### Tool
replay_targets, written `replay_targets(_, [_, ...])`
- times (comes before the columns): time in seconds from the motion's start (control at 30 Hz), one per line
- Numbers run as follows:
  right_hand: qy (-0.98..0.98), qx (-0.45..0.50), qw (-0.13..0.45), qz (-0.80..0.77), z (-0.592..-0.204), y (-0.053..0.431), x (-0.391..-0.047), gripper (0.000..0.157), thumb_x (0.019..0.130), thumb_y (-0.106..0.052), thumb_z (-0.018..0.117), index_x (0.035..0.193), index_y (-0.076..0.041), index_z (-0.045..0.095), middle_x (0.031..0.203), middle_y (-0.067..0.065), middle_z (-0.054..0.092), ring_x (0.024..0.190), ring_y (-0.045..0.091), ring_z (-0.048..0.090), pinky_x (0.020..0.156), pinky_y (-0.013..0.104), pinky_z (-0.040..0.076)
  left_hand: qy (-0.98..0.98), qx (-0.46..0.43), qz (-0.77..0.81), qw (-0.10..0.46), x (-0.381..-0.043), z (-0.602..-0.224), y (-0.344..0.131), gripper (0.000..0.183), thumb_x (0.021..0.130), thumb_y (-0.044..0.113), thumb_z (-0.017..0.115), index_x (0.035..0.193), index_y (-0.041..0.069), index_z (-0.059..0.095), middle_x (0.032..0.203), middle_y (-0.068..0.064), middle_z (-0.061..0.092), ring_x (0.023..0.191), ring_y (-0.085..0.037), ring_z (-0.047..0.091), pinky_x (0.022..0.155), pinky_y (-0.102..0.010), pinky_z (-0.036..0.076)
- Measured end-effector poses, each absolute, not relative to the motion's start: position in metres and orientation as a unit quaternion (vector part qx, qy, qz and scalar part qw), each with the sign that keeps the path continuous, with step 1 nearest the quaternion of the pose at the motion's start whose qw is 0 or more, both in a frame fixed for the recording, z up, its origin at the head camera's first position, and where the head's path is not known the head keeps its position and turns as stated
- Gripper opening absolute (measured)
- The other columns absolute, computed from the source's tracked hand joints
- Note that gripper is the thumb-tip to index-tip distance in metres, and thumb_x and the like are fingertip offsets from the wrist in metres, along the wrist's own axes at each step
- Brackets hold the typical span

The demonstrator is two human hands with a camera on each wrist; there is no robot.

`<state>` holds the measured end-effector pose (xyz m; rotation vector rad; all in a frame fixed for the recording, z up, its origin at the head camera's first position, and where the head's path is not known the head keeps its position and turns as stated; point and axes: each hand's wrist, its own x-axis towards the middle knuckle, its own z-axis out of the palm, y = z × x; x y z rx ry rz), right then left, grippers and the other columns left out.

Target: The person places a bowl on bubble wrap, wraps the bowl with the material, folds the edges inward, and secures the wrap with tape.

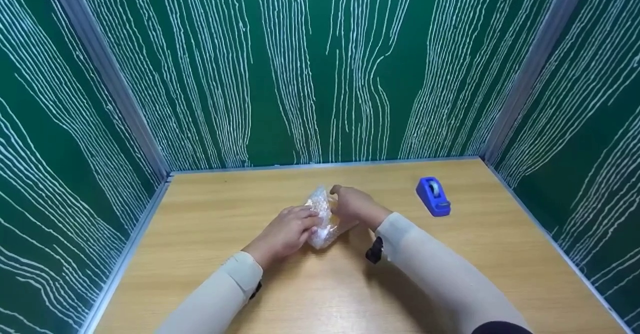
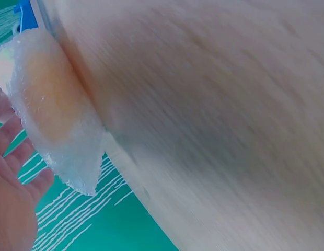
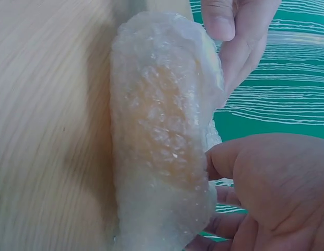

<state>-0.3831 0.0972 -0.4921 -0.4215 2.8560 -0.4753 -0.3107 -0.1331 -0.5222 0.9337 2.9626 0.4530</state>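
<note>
A bundle of clear bubble wrap (image 1: 321, 216) lies near the middle of the table, between both hands. Through its layers an orange-yellow item shows in both wrist views; its kind is hidden by the wrap (image 3: 157, 130). From the left, my left hand (image 1: 289, 230) holds the bundle, its fingers over the upper side and its thumb nearer me. My right hand (image 1: 354, 206) grips the wrap on the other side, with thumb and fingers bent around its edge. In the left wrist view, fingertips touch one side of the wrap (image 2: 52, 104).
A blue tape dispenser (image 1: 433, 197) with a roll in it stands toward the right rear of the wooden table (image 1: 225, 209). Green walls with white wavy lines (image 1: 280, 74) rise along the back and both sides, joined by metal posts (image 1: 112, 74).
</note>
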Motion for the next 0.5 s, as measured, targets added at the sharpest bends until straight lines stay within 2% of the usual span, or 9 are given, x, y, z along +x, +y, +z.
replay_targets(0.17, [0.967, -0.154, 0.110, -0.169, -0.4891, 0.1007, -0.3845, 0.057, 0.112, -0.028, 0.072, 0.162, -0.006, 0.056, 0.153, 0.023, 0.070, 0.141, 0.043, 0.070, 0.124, 0.054, 0.056, 0.942, 0.305, 0.136, -0.020, -0.3109, -0.5220, -0.1355, 0.046, 0.118, 0.041, 0.058, 0.160, 0.024, 0.068, 0.169, 0.001, 0.063, 0.166, -0.027, 0.047, 0.141, -0.056, 0.032])
replay_targets(0.37, [0.964, -0.178, 0.101, -0.171, -0.4885, 0.1045, -0.3833, 0.053, 0.113, -0.027, 0.070, 0.159, -0.003, 0.058, 0.142, 0.021, 0.075, 0.133, 0.041, 0.074, 0.118, 0.054, 0.059, 0.934, 0.329, 0.120, -0.074, -0.3113, -0.5243, -0.1382, 0.039, 0.118, 0.036, 0.062, 0.151, 0.020, 0.074, 0.160, -0.003, 0.069, 0.160, -0.031, 0.054, 0.135, -0.057, 0.041])
replay_targets(0.5, [0.961, -0.168, 0.105, -0.193, -0.4903, 0.1043, -0.3835, 0.050, 0.113, -0.027, 0.067, 0.158, -0.005, 0.060, 0.141, 0.022, 0.076, 0.134, 0.041, 0.074, 0.118, 0.054, 0.060, 0.935, 0.324, 0.123, -0.073, -0.3107, -0.5259, -0.1394, 0.039, 0.118, 0.038, 0.062, 0.150, 0.021, 0.075, 0.160, -0.002, 0.069, 0.160, -0.030, 0.053, 0.135, -0.057, 0.040])
